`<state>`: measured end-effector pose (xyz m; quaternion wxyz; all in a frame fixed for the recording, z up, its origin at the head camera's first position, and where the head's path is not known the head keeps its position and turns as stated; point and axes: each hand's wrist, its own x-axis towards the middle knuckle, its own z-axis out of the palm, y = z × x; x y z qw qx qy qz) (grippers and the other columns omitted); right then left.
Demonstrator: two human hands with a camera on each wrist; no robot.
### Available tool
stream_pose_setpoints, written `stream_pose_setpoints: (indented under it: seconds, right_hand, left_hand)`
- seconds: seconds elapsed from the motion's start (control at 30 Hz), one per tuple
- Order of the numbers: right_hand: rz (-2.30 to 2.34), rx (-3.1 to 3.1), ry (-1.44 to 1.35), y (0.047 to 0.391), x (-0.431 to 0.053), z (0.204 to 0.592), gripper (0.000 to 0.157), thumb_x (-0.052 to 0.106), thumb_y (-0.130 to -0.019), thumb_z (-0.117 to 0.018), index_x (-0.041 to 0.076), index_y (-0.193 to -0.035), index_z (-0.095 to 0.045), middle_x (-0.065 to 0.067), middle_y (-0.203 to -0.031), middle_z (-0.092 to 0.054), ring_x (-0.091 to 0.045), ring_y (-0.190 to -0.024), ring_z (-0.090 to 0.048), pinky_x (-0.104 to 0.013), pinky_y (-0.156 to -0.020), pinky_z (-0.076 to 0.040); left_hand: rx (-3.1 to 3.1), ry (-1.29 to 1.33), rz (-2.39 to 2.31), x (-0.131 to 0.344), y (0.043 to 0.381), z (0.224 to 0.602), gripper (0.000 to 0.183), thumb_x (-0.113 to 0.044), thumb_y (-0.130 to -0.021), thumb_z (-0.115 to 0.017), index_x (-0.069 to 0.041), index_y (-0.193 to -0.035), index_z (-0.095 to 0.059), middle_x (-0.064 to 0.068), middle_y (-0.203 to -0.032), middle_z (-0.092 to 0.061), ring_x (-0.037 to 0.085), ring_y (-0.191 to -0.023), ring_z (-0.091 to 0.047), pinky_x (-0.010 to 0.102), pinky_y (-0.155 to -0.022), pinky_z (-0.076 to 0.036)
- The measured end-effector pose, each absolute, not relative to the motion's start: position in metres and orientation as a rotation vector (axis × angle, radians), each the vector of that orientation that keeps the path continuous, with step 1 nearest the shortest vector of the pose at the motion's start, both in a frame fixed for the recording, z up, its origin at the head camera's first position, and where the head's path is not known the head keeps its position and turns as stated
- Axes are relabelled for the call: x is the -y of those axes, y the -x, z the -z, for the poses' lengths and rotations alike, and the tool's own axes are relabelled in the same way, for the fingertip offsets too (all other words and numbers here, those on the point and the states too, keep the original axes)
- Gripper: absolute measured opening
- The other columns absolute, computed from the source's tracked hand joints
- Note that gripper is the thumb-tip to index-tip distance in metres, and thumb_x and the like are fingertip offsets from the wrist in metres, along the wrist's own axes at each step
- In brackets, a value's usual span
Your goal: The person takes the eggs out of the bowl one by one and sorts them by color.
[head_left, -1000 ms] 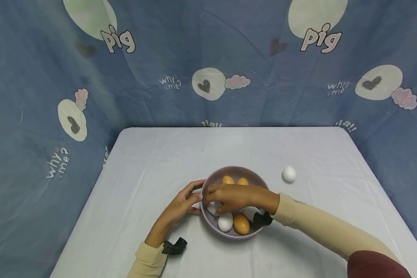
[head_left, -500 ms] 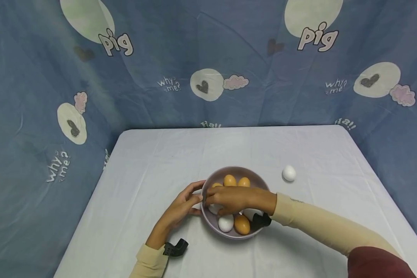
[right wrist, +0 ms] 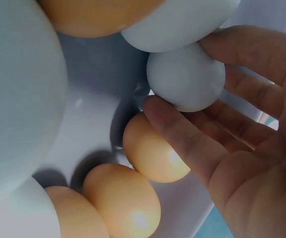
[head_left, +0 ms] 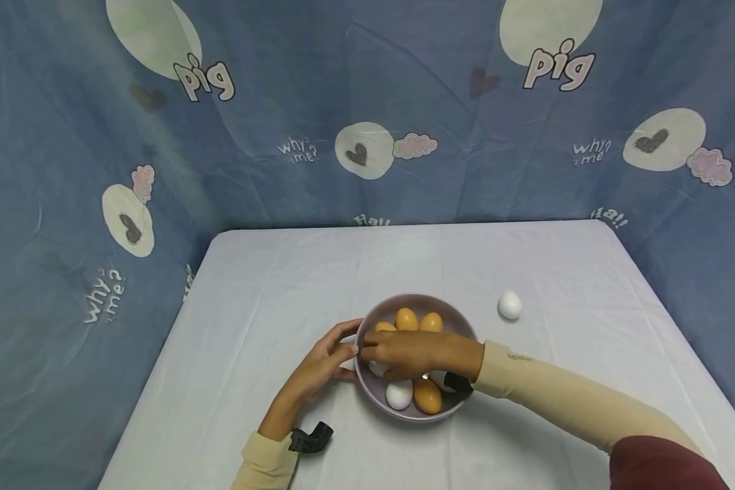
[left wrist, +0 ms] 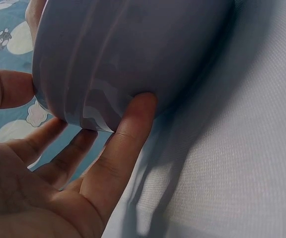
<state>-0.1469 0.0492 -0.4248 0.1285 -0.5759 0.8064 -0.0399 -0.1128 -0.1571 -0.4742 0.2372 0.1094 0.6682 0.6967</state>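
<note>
A mauve bowl stands on the white-covered table with brown and white eggs in it. My left hand holds its left side, thumb at the rim; in the left wrist view spread fingers press its outer wall. My right hand reaches inside and grips a white egg between thumb and fingers. That egg touches another white egg and sits close to a brown egg. In the head view, the right hand and forearm hide the bowl's middle.
One white egg lies on the table, behind and right of the bowl. A black wrist-camera mount sits at my left wrist. A blue patterned cloth hangs behind and beside the table.
Inside the bowl, my right hand has shifted slightly, and more of the brown eggs at the back shows. The left hand stays on the bowl.
</note>
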Motion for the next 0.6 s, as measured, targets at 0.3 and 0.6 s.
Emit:
stream_pose_setpoints:
  seconds: [0.3, 0.6]
  right_hand:
    - [0.121, -2.351, 1.670, 0.146, -0.055, 0.422, 0.044, 0.025, -0.079, -0.072, 0.017, -0.118, -0.056, 0.001, -0.122, -0.053, -0.011, -0.113, -0.049, -0.018, -0.097, -0.042]
    - [0.287, -2.353, 1.606, 0.145, -0.068, 0.402, 0.040, 0.022, -0.081, -0.071, 0.018, -0.119, -0.058, 0.001, -0.125, -0.051, -0.009, -0.110, -0.051, -0.015, -0.089, -0.046]
  left_hand:
    - [-1.816, -0.297, -1.920, 0.153, 0.111, 0.472, 0.048, -0.012, -0.097, -0.046, -0.014, -0.143, -0.032, 0.011, -0.148, -0.030, 0.020, -0.110, -0.056, 0.044, -0.076, -0.057]
    - [-1.806, -0.312, -1.940, 0.155, 0.116, 0.485, 0.047, -0.012, -0.098, -0.046, -0.017, -0.142, -0.033, 0.009, -0.148, -0.030, 0.023, -0.111, -0.056, 0.045, -0.074, -0.057]
